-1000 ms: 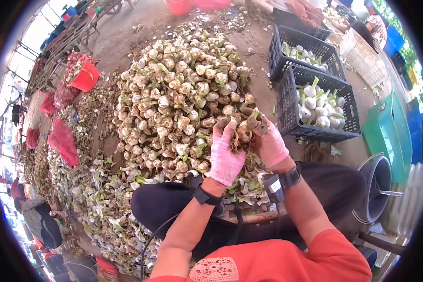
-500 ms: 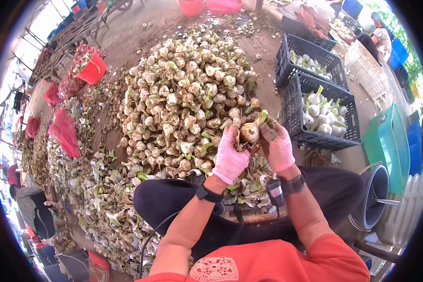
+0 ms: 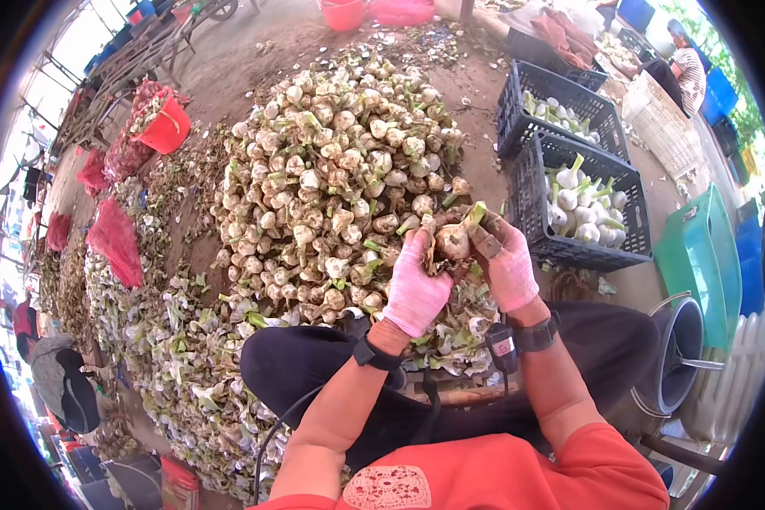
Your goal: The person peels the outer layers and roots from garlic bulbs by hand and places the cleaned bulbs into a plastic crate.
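A garlic bulb (image 3: 454, 241) with brown, soiled outer skin and a short green stem is held between my two gloved hands. My left hand (image 3: 419, 285), in a pink-white glove with dirty fingertips, grips its left side, where loose brown skin hangs. My right hand (image 3: 508, 263), gloved alike, closes on the bulb's right side by the stem. Just beyond the hands lies a big heap of untrimmed garlic (image 3: 331, 170). Peeled-off skins and leaves (image 3: 204, 374) cover the ground on the left and between my knees.
Two black crates (image 3: 561, 242) of cleaned white garlic stand at the right. Nearer me are a green bin (image 3: 697, 255) and a grey bucket (image 3: 678, 357). A red bucket (image 3: 165, 126) and red mesh bags (image 3: 115, 242) lie at the left. Another person (image 3: 687, 72) sits far right.
My hands stay in nearly the same place on the garlic bulb. The right hand's fingers have shifted slightly, and the bulb is turned a little.
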`<action>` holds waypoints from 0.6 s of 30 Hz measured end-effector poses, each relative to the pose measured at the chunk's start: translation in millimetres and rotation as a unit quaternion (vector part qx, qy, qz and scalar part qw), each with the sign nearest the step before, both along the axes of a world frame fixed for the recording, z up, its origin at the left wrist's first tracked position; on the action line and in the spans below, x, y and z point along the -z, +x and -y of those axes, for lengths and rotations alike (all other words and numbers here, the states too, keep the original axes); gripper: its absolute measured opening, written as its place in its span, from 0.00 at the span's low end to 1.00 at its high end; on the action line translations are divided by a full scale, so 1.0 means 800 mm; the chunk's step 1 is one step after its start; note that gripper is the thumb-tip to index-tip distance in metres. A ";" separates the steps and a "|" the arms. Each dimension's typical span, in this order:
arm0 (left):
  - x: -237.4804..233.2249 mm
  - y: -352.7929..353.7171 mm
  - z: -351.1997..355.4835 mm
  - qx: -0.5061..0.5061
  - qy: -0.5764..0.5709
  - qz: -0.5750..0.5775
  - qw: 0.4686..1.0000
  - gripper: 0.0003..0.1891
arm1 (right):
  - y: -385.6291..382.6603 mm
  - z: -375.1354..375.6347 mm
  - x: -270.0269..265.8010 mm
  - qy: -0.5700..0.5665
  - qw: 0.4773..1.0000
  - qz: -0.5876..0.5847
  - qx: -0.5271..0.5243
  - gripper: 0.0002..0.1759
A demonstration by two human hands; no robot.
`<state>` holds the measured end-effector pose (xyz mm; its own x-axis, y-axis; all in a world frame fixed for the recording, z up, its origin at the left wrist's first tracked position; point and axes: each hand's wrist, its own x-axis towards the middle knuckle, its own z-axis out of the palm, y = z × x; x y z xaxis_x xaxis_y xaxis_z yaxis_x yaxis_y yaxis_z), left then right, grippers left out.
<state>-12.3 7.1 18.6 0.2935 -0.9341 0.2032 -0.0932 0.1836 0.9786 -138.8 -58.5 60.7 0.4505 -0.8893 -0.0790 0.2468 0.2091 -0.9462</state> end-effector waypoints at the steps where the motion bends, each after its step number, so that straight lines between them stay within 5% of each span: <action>1: 0.002 -0.001 0.001 0.031 0.011 -0.081 0.996 0.30 | 0.000 0.000 0.003 0.001 1.000 0.000 -0.001 0.17; 3: 0.000 -0.001 0.002 0.062 0.021 -0.160 0.985 0.29 | 0.004 0.000 0.004 -0.007 0.999 0.027 0.025 0.17; 6: -0.014 -0.006 -0.005 0.021 -0.008 -0.069 0.997 0.29 | 0.000 -0.008 -0.023 -0.024 1.000 -0.010 0.006 0.17; 8: -0.027 -0.009 -0.011 -0.074 -0.010 0.195 0.978 0.30 | 0.001 0.001 -0.001 -0.018 1.000 -0.009 0.013 0.17; 16: 0.007 -0.005 -0.003 -0.072 -0.011 0.188 0.979 0.28 | -0.004 0.001 0.001 0.002 1.000 0.001 -0.011 0.17; 18: 0.018 -0.004 0.001 -0.010 0.017 -0.042 0.999 0.25 | -0.005 -0.001 0.001 0.000 1.000 -0.003 -0.001 0.17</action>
<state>-15.1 6.0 4.1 0.3267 -0.9338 0.1457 -0.0139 0.1494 0.9887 -143.0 -57.9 59.7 0.4510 -0.8888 -0.0817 0.2418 0.2098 -0.9474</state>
